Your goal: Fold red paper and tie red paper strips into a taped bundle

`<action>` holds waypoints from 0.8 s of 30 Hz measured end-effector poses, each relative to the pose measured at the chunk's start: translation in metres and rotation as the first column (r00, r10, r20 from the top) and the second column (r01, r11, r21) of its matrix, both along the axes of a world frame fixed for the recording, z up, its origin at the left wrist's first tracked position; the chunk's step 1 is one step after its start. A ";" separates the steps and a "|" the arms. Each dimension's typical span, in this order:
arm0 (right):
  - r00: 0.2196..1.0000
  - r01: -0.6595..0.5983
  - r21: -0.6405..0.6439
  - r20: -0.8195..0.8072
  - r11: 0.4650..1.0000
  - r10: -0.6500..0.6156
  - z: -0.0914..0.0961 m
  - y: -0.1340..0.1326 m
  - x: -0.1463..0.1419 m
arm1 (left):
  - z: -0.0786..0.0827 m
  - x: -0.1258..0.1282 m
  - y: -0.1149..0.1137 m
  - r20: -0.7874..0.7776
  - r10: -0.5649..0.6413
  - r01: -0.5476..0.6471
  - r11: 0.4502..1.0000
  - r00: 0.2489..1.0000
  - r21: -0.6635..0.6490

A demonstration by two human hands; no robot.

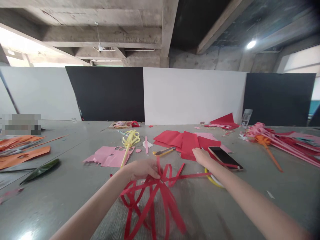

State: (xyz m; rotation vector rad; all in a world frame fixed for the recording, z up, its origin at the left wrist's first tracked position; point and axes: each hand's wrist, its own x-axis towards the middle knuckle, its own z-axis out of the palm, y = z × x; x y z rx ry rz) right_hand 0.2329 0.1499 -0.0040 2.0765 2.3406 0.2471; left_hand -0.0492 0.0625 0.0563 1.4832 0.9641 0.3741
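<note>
My left hand (pixel 146 170) is closed on a bunch of looped red paper strips (pixel 172 208), pinching them where they cross. The loops spread over the table's near side, and one strip runs out to the right, toward my right forearm. Farther off, my right hand (pixel 201 156) rests with bent fingers at the edge of the red paper sheets (pixel 188 143), appearing to grip one; its fingertips are partly hidden. Just right of that hand lies a black-screened phone (pixel 223 156) with a thin red strip across its lower part. A yellow-handled cutter (pixel 164 151) lies between the hands.
Pink paper with cut holes (pixel 106 156) and a yellow looped paper flower (pixel 130 138) lie left of centre. A yellow-and-white ring (pixel 213 180) sits partly under my right forearm. Orange paper (pixel 30 158) and a green leaf (pixel 43 170) are left, pink-red strips (pixel 280 143) right.
</note>
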 end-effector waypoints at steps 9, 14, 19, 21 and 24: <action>0.996 0.008 0.049 -0.091 0.999 -0.003 0.003 -0.004 0.004 | -0.005 0.000 -0.001 -0.100 -0.083 0.085 0.996 0.991 0.017; 0.964 -0.069 0.221 -0.238 0.973 0.122 0.031 -0.006 0.006 | -0.006 0.002 -0.001 -0.167 -0.029 0.035 0.999 0.986 0.035; 0.849 -0.163 0.507 -0.365 0.847 0.382 0.084 -0.023 -0.001 | -0.005 0.007 -0.004 -0.152 0.005 -0.002 1.000 0.988 0.021; 0.797 -0.165 0.613 -0.378 0.773 0.470 0.104 -0.038 -0.004 | -0.005 0.008 -0.005 -0.137 0.017 -0.016 1.000 0.990 0.009; 0.739 -0.145 0.717 -0.379 0.681 0.556 0.125 -0.064 -0.007 | -0.006 0.009 -0.005 -0.114 0.023 -0.026 0.999 0.993 -0.019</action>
